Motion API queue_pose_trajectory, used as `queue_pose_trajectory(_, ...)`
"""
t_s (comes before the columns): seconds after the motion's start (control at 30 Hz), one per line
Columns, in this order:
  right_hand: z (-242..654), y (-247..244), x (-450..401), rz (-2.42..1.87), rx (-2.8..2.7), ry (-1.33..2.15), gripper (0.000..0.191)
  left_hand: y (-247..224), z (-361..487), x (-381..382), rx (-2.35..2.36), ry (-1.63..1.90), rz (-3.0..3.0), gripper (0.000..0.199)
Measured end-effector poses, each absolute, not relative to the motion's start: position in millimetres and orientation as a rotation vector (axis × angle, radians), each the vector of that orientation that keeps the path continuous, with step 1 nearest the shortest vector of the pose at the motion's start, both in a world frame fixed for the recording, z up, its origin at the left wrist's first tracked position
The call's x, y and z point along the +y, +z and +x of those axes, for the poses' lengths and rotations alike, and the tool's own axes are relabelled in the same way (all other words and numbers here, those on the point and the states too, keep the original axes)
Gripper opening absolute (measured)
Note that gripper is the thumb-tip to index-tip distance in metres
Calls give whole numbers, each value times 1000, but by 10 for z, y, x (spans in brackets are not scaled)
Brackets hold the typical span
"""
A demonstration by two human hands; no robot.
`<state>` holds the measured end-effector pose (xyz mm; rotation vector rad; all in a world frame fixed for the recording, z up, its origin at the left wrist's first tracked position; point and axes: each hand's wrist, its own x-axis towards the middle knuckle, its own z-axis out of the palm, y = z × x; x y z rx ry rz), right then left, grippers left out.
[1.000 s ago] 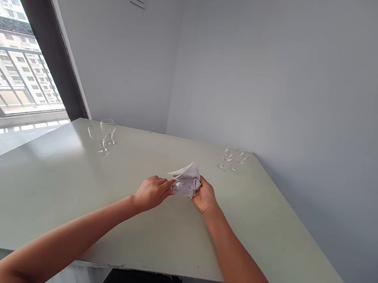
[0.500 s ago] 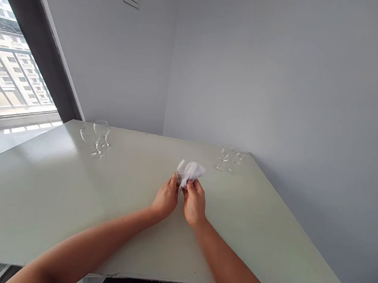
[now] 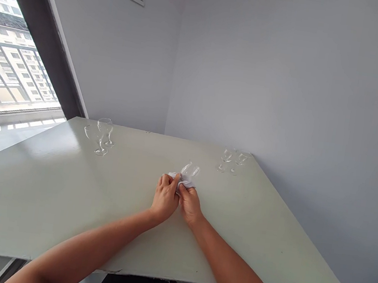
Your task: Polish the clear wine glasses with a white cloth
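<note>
My left hand [image 3: 166,199] and my right hand [image 3: 190,206] meet above the middle of the table, both with fingers closed. A white cloth [image 3: 187,184] is bunched between them, wrapped about the lower part of a clear wine glass [image 3: 191,171]. The glass tilts away from me, its bowl showing beyond the cloth. Its stem and foot are hidden by my hands and the cloth. My left thumb lies over the cloth at the left, and my right thumb presses it from the right.
Two larger stemmed glasses [image 3: 101,151] stand at the table's far left. Smaller stemmed glasses [image 3: 235,158] stand at the far right, close to the corner. The pale table [image 3: 119,235] meets grey walls behind; a window [image 3: 13,60] is on the left.
The cloth has moved from over the bowl down to the glass's lower part, leaving the bowl bare. My left hand has turned, its fingers now curled round the cloth. The view has shifted slightly.
</note>
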<state>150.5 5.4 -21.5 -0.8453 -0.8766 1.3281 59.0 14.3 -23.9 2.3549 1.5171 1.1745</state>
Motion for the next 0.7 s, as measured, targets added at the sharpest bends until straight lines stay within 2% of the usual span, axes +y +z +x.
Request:
queue_pose_trajectory(0.2,1575,-73,49,-761,-766,1421,23,-113,528,95,1510,1176,2352,52)
queue_pose_trajectory(0.37,1695,-79,85,-866,-650,1475,23,-84,465,212,1251,1279,1977,35)
queue_pose_trajectory(0.53,1676,-151,107,-863,-696,1624,28,-53,403,343,889,981,1223,45)
queue_pose_trajectory(0.7,1652,-200,131,-860,-773,1757,31,-92,364,420,607,829,919,43)
